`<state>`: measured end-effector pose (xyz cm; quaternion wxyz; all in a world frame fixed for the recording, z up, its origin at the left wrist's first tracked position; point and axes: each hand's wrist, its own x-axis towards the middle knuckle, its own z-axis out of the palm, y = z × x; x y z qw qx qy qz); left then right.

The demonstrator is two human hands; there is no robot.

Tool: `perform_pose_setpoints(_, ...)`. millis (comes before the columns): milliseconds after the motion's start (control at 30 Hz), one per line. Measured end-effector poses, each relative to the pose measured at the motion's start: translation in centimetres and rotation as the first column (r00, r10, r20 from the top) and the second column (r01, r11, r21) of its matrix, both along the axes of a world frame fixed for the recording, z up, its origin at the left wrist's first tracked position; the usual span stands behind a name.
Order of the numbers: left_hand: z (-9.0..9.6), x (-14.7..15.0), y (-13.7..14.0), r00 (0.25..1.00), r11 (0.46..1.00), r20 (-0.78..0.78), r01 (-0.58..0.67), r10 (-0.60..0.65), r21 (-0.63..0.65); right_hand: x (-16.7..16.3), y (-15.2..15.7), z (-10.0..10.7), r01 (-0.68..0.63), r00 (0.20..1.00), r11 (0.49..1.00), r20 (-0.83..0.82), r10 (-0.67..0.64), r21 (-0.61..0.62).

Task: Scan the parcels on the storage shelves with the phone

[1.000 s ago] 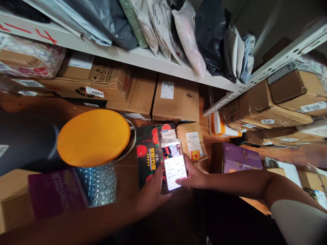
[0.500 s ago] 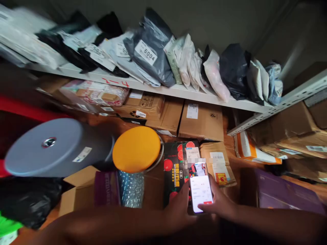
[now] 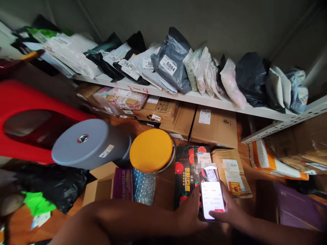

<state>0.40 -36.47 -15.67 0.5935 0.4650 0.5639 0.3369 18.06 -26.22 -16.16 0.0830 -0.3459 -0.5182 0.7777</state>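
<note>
A lit smartphone [image 3: 212,195] sits upright between both my hands, above the floor. My left hand [image 3: 191,210] is closed around its left side and lower back. On the other side, my right hand [image 3: 231,209] grips the right edge, its thumb lying over the low part of the screen near a red button. The screen has a small camera picture on top and a white page below; its text is too small to read. Behind the phone are a black box [image 3: 182,170] printed with red pomegranates and a brown parcel [image 3: 241,177] with a white label.
A shelf [image 3: 163,93] holds several bagged parcels, including a grey bag [image 3: 176,76] labelled 6004. Cartons [image 3: 214,126] stand beneath it. A yellow round stool [image 3: 151,149], a grey-blue bin [image 3: 79,153], a red plastic piece [image 3: 51,98] and an opened carton [image 3: 99,187] lie to the left.
The view has swung left, so the shelf and floor items appear farther right, and more of the red piece shows. Both hands still hold the phone, the right thumb at its lower screen.
</note>
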Motion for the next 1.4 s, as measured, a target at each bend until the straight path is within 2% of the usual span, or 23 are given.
perform_pose_setpoints(133, -0.2, -0.1, -0.1, 0.999, 1.0, -0.048, -0.015, 0.016, 0.02, -0.3, 0.2, 0.7, -0.019, 0.999, 1.0, -0.04, 0.018, -0.001)
perform_pose_setpoints(333, -0.7, 0.1, -0.6, 0.998, 0.998, -0.049, -0.035, 0.032, -0.056, -0.7, 0.8, 1.3, -0.045, 0.996, 0.994, -0.086, 0.037, -0.096)
perform_pose_setpoints(467, -0.5, 0.1, -0.6, 0.997, 0.996, -0.072, -0.031, 0.025, -0.086, -0.6, 1.1, 1.8, -0.047, 0.992, 0.994, -0.122, 0.035, -0.101)
perform_pose_setpoints(667, 0.3, 0.0, 0.0, 0.998, 0.997, -0.062, -0.01, 0.005, -0.072, -0.3, 1.4, 2.8, -0.062, 0.997, 0.979, -0.061, 0.051, -0.194)
perform_pose_setpoints(800, 0.1, 0.1, 0.0, 0.999, 0.997, -0.035, -0.025, 0.023, -0.079, -0.1, 1.5, 2.7, -0.068, 0.996, 0.987, -0.064, 0.06, -0.145)
perform_pose_setpoints(1000, 0.1, 0.3, 0.1, 1.0, 0.998, -0.012, -0.019, 0.018, -0.053, 0.4, 1.5, 1.5, -0.088, 0.992, 0.99, -0.101, 0.077, -0.109)
perform_pose_setpoints(1233, 0.2, 0.4, 0.2, 0.998, 1.0, -0.049, -0.026, 0.026, 0.001, -0.1, 1.1, 1.8, -0.029, 0.999, 0.999, -0.042, 0.03, 0.045)
perform_pose_setpoints(1400, 0.1, 0.3, 0.0, 0.996, 0.999, -0.088, -0.025, 0.022, -0.033, -0.2, 1.0, 1.6, 0.014, 0.998, 0.999, -0.059, -0.017, -0.046)
